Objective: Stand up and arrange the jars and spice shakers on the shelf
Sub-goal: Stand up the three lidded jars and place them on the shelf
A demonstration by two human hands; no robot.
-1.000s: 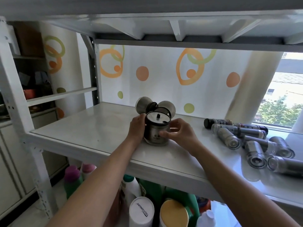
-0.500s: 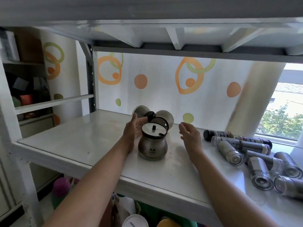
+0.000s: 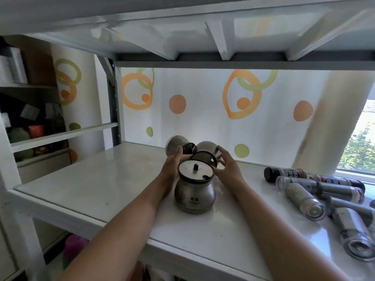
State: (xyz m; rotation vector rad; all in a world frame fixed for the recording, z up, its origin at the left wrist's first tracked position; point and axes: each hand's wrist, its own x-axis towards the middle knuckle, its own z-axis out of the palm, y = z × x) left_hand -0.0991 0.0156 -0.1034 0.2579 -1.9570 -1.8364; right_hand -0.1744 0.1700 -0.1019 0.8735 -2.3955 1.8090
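Steel jar, pot-bellied with black-rimmed knobbed lid, is seen upright on the shelf; a tipped jar behind is cupped by open left hand and right hand.

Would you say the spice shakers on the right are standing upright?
No, the spice shakers all lie on their sides on the shelf.

One steel jar stands upright on the white shelf, lid on; two more jars lie tipped behind it. Spice shakers lie on their sides in a heap at the right
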